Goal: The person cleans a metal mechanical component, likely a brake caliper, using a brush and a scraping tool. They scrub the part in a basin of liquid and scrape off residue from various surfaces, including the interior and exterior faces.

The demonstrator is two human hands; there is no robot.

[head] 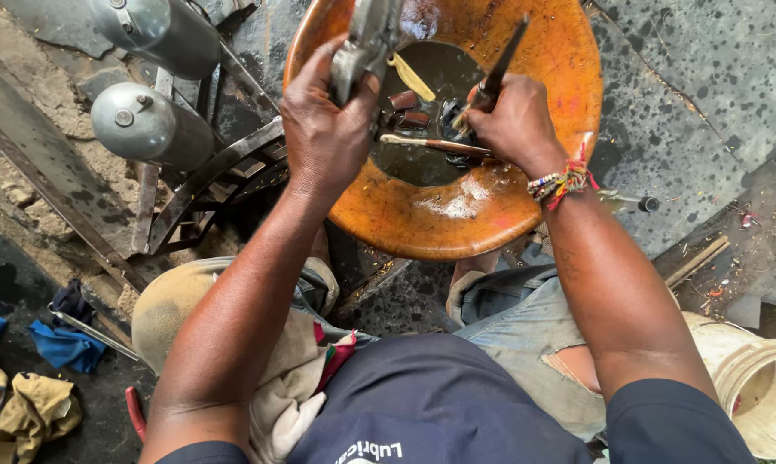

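My left hand [323, 129] grips a grey metal engine part [364, 47] and holds it over a wide orange basin [482, 206] that contains dark oily liquid. My right hand [513, 120] is closed around the handle of a dark brush or blade tool [501, 64], its working end down near the liquid. Small parts [409, 110], a yellowish strip [412, 79] and a thin rod [431, 144] lie in the dark pool. A beaded bracelet sits on my right wrist.
Two grey metal cylinders [147, 125] on a dark steel frame stand at the left. A white plastic bucket [762, 387] is at the lower right. Blue and tan rags [27, 378] lie on the oily ground at the lower left. A pale cloth rests on my knee.
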